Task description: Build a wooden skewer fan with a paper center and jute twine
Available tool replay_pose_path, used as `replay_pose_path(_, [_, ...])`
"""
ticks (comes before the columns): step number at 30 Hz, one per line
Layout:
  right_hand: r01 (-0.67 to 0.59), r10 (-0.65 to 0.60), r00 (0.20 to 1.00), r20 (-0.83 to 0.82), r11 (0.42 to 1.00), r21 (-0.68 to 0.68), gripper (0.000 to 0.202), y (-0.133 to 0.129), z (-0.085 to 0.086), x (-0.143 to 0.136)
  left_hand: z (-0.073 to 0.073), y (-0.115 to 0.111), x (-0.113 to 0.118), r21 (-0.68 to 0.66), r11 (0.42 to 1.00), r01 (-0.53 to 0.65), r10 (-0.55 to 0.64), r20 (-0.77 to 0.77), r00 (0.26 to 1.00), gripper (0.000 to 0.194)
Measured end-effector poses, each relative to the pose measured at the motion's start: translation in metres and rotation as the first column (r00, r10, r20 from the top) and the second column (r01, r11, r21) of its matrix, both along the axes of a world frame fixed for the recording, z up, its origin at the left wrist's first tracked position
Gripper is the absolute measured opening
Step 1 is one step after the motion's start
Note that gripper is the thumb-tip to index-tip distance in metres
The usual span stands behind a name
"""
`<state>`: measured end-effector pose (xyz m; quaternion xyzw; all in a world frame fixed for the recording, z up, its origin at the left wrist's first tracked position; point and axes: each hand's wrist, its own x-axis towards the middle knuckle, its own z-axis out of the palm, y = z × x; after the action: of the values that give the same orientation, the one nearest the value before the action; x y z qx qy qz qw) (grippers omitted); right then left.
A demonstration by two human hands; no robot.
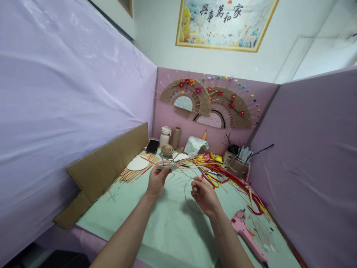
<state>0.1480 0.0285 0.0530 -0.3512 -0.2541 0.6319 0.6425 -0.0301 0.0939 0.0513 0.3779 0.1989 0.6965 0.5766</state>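
My left hand (pixel 158 179) is closed on a small fan frame (pixel 167 163), a pale base with thin wooden sticks spreading out from it, mostly to the right. To its right, my right hand (pixel 203 191) pinches a thin twine (pixel 187 174) that runs from the fan frame to the fingers. A loose loop of the twine hangs below and left of the right hand, over the pale green tabletop.
A pink glue gun (pixel 248 236) lies at the right. Behind are a twine ball (pixel 167 150), a white bottle (pixel 165 136), a stick pile (pixel 134 175) with a white half-disc, coloured pipe cleaners (pixel 220 175) and a brown pot (pixel 237 167). Cardboard (pixel 108 167) stands left.
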Motion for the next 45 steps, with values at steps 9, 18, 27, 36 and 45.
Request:
replay_pose_path(9, [0.091, -0.091, 0.996, 0.025, 0.996, -0.007, 0.03, 0.005, -0.006, 0.004, 0.001, -0.003, 0.0, 0.014, 1.0, 0.006, -0.005, -0.033, 0.999, 0.032])
replay_pose_path(18, [0.124, -0.124, 0.992, 0.04, 0.992, -0.007, 0.029, 0.007, -0.008, 0.004, 0.003, -0.005, 0.0, 0.04, 0.999, 0.003, 0.0, -0.086, 0.996, 0.03])
replay_pose_path(27, [0.138, -0.139, 0.989, 0.038, 0.99, 0.042, 0.028, 0.003, -0.002, 0.0, 0.003, -0.005, -0.001, 0.089, 0.995, -0.047, 0.06, -0.151, 0.987, 0.026])
replay_pose_path(36, [0.076, -0.092, 0.995, 0.048, 0.959, 0.273, 0.023, -0.01, 0.015, 0.004, -0.004, 0.003, -0.006, 0.165, 0.966, -0.197, 0.233, -0.241, 0.942, 0.024])
replay_pose_path(45, [0.12, -0.188, 0.979, 0.081, 0.847, 0.518, 0.015, -0.023, 0.026, 0.015, 0.003, -0.003, -0.007, 0.235, 0.935, -0.266, 0.342, -0.395, 0.852, 0.025])
